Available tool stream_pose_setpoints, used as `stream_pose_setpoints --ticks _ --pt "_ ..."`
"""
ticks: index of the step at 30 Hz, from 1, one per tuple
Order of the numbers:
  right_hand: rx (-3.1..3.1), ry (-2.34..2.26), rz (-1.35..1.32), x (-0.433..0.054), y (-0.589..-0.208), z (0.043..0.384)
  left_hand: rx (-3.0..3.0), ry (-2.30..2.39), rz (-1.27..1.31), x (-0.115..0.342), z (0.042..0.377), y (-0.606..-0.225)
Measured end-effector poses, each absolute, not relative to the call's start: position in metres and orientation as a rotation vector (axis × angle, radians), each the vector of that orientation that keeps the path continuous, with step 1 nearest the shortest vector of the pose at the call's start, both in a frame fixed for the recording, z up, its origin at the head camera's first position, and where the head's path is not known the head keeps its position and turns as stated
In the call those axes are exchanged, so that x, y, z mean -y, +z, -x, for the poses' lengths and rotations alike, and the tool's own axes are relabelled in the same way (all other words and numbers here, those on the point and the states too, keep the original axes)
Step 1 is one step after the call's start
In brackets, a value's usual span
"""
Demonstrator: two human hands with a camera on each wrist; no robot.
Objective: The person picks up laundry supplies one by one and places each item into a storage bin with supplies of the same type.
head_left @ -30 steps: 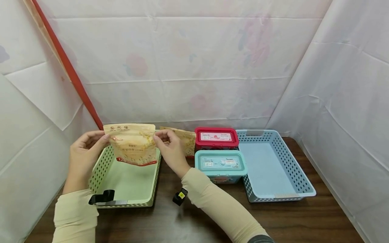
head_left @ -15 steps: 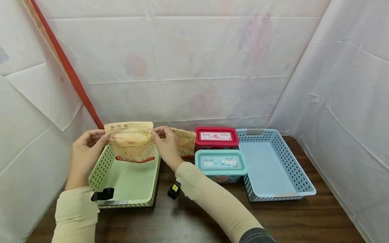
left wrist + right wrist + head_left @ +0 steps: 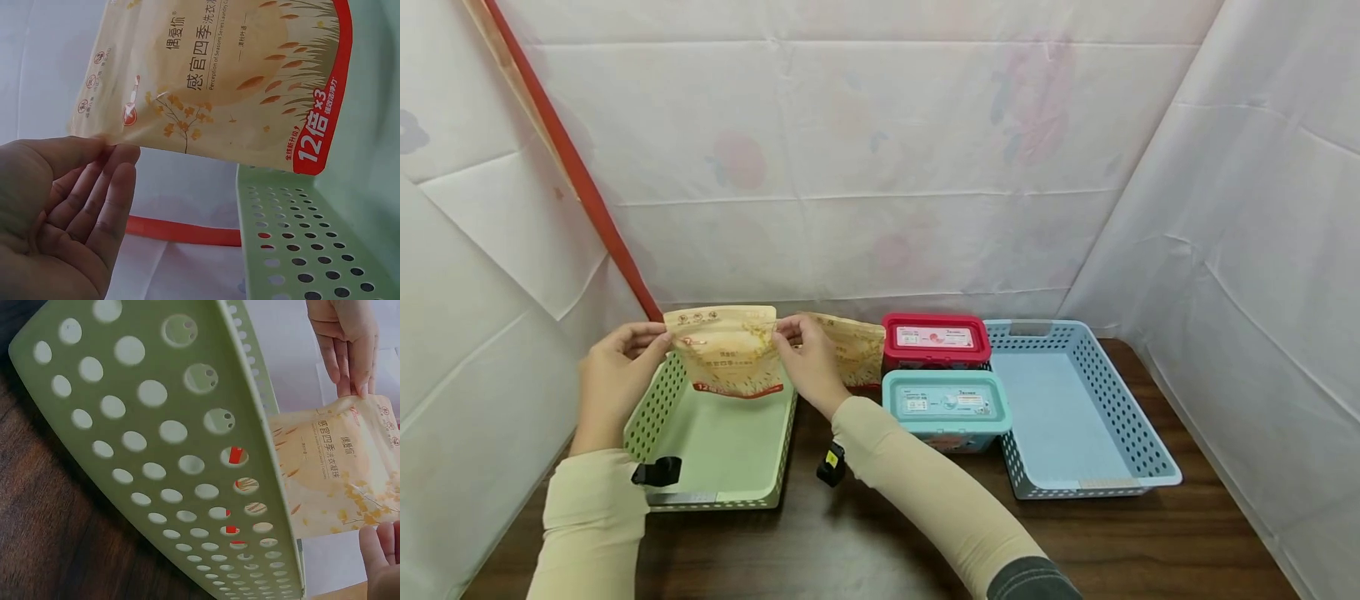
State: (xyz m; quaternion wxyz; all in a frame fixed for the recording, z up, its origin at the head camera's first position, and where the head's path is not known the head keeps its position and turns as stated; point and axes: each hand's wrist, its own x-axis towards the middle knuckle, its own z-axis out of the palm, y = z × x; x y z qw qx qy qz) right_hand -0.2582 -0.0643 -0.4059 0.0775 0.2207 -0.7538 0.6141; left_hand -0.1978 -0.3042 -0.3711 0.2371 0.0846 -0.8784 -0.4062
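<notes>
pouch (image 3: 730,354), pale-yellow printed film with a red bottom band, hangs roughly upright between both hands, over the far end of a light-green perforated plastic basket (image 3: 718,454). clock as per head view, 12 = far side. can't tell if its bottom edge dips below the rim.

left hand (image 3: 615,375): grip pinched, thumb and fingers on the pouch's upper corner at 10 o'clock. right hand (image 3: 812,364): same, thumb and fingers together on the upper edge at 2 o'clock. slack fingers curl in behind on the left one.

second pale-yellow film pouch (image 3: 862,350) at 3 o'clock of the held one, partly hidden by the right hand. next to it, crimson rectangular plastic tub with lid (image 3: 936,337); teal rectangular plastic tub with lid (image 3: 946,408) at 6 o'clock of that. light-blue perforated plastic basket (image 3: 1067,417) at 3 o'clock of the teal one, just beside it. all on a dark-brown wood-grain bench (image 3: 880,550). white sheet with faded floral print (image 3: 880,150) at 12.
</notes>
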Motion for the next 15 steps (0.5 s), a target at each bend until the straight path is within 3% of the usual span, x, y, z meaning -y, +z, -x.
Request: stream_pose_setpoints --ticks 15 --pt "2.448 1.852 -0.733 0.063 -0.406 0.268 2.532 -1.077 -0.24 0.31 0.214 -0.374"
